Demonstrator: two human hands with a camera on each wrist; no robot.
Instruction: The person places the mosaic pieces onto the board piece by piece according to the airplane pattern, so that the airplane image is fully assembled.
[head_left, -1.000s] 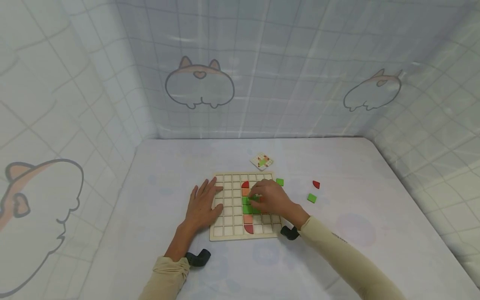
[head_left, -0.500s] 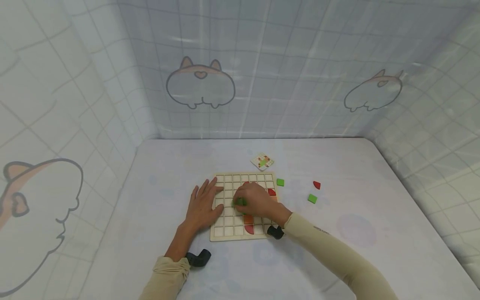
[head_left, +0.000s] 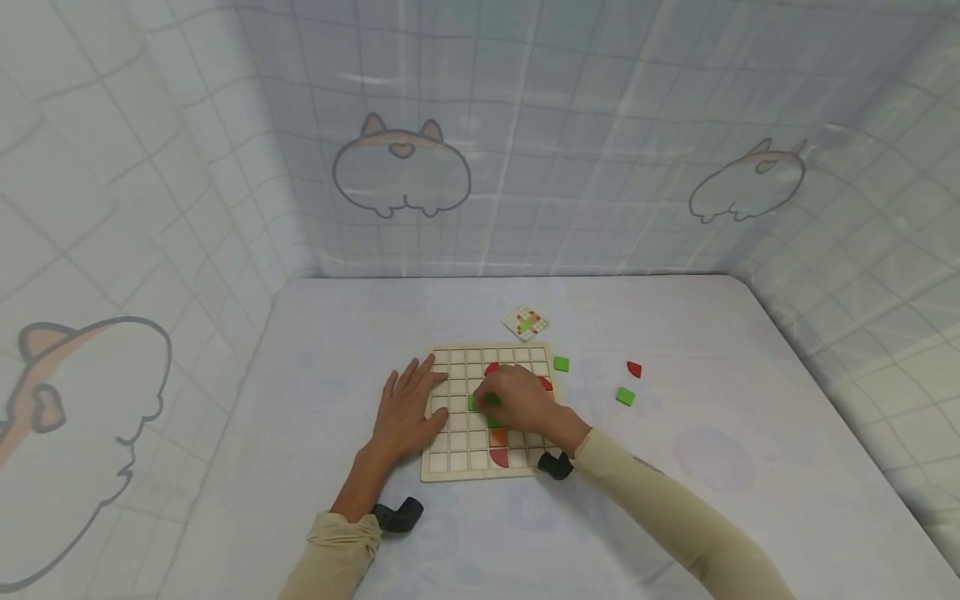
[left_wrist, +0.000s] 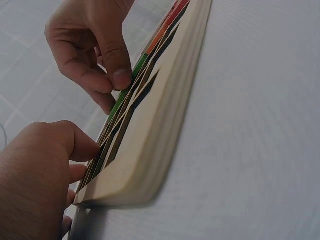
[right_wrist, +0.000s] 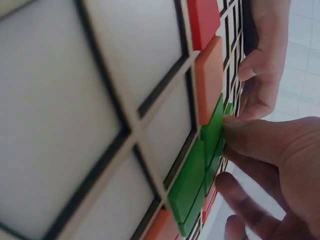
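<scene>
A pale wooden grid board (head_left: 459,462) lies on the table with coloured tiles in its cells. My left hand (head_left: 405,417) rests at its left edge, fingers spread, thumb and index fingertips over the rim. The right hand (head_left: 517,400) is over the middle of the board, thumb and fingers pinching at a green square tile (head_left: 472,403) just left of the green block. In the right wrist view the thumb tip is right at the green tiles (right_wrist: 212,120). An orange tile (head_left: 498,437) and a red quarter-round tile (head_left: 498,457) sit below; the hand hides part of the pattern.
A small pattern card (head_left: 525,322) lies behind the board. To the right are a green tile (head_left: 561,364), another green tile (head_left: 626,396) and a red quarter-round tile (head_left: 634,369). Printed fabric walls (head_left: 585,167) enclose the back and sides.
My right hand has moved left across the board with a green tile, which now shows at a cell left of the green block. The left hand has stayed in place.
</scene>
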